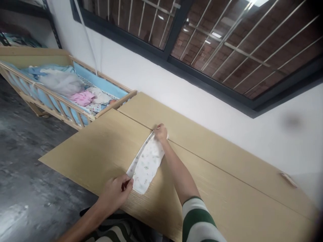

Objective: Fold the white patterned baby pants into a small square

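A folded white cloth (148,163) with small scattered prints lies lengthwise on the wooden table (93,144); whether it is a garment I cannot tell. My left hand (117,190) pinches its near left corner, thumb and forefinger together. At the far end, my right hand (160,132) is closed on the top edge, close to the seam in the tabletop. Along the left side of the cloth a folded layer shows as a narrow strip.
Beyond the table's left end stands a wooden crib (54,99) with blue lining, holding a pink cloth (82,97) and a pale netting bundle (62,81). A white wall (141,72) and a barred window run behind. A small flat object (289,179) lies far right.
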`<state>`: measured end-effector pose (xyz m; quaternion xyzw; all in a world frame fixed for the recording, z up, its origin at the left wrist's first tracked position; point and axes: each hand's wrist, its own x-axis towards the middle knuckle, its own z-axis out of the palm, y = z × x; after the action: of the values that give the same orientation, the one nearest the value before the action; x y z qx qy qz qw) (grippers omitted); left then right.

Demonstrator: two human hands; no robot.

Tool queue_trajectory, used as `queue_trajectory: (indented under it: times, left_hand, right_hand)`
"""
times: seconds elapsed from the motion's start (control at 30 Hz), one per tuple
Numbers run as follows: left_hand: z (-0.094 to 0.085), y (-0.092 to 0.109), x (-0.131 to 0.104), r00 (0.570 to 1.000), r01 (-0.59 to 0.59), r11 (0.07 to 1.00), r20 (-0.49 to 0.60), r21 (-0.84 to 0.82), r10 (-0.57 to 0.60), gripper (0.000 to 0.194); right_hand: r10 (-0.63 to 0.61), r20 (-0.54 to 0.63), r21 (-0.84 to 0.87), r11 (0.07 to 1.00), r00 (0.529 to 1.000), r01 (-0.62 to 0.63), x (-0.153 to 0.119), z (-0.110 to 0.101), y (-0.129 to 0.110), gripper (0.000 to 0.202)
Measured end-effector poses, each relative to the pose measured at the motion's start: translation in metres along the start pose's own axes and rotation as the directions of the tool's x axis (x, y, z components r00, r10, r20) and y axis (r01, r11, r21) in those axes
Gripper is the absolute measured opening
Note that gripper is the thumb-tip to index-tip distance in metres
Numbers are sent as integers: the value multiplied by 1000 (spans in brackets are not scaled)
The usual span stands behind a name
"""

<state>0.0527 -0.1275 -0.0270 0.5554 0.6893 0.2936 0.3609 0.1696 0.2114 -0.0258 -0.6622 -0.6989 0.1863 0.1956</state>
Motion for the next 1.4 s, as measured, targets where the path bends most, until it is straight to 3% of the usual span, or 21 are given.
queue_trajectory:
  times: [0.1,0.17,0.23,0.3,0.33,0.37,0.43,0.47,0.5,0.57,0.63,0.7,0.8,0.93,1.07,1.17,1.27,1.4]
  left_hand:
    - [-6,-10,0,998,50,945,-59,325,-33,30]
    - [-9,-11,-2,994,50,888,-112,457,2,26]
    - [-11,-10,-5,969,-12,844,-203,537,143,24]
    - [-9,-7,-9,899,-159,800,-251,579,360,26]
    - [-7,-6,-11,856,-252,766,-233,591,461,30]
    - [-3,-6,-13,816,-343,724,-192,599,545,34]
    - [6,-9,-15,750,-484,632,-84,606,656,44]
    - [12,-11,-16,734,-522,600,-39,607,678,46]
    - [17,-15,-16,727,-543,584,-10,603,686,44]
    - [25,-25,-15,727,-560,590,4,581,687,35]
    - [29,-33,-13,727,-569,605,-4,557,687,30]
    - [28,-39,-11,712,-585,584,12,563,702,38]
    - [22,-40,-11,703,-592,533,65,605,708,57]
    - [18,-36,-13,712,-598,511,117,617,692,65]
    - [21,-37,-13,711,-601,520,109,607,695,66]
    - [24,-39,-13,708,-605,522,106,601,698,68]
    - [26,-38,-13,709,-609,525,111,595,696,70]
    - [29,-28,-10,724,-613,521,159,594,671,69]
  right_hand:
    - [-16,17,-51,999,1000,17,-2,9,-10,14]
    - [-48,31,-55,997,998,49,-6,8,-15,17]
    - [-106,49,-36,993,993,108,-17,2,-21,24]
    - [-259,81,26,966,962,258,-41,-7,-26,32]
    - [-372,111,72,928,922,366,-59,-12,-29,37]
    - [-514,136,133,856,847,499,-80,-19,-31,42]
    - [-735,269,242,678,623,694,-127,-33,-36,55]
    - [-794,364,295,594,486,749,-150,-40,-37,62]
    - [-813,435,323,543,387,775,-172,-47,-37,66]
    - [-798,544,356,501,261,789,-205,-57,-33,66]
    - [-758,613,356,518,224,778,-220,-59,-22,65]
    - [-705,663,311,567,253,763,-218,-54,-6,64]
    - [-632,677,161,627,376,762,-192,-37,18,64]
    - [-584,576,-67,664,572,745,-135,-15,36,67]
    - [-528,449,-227,713,721,664,-67,-5,47,69]
    - [-544,375,-250,721,751,647,-25,-4,57,68]
    - [-587,359,-229,698,725,679,-2,-4,66,66]
    - [-613,376,-198,680,695,706,10,-6,74,64]
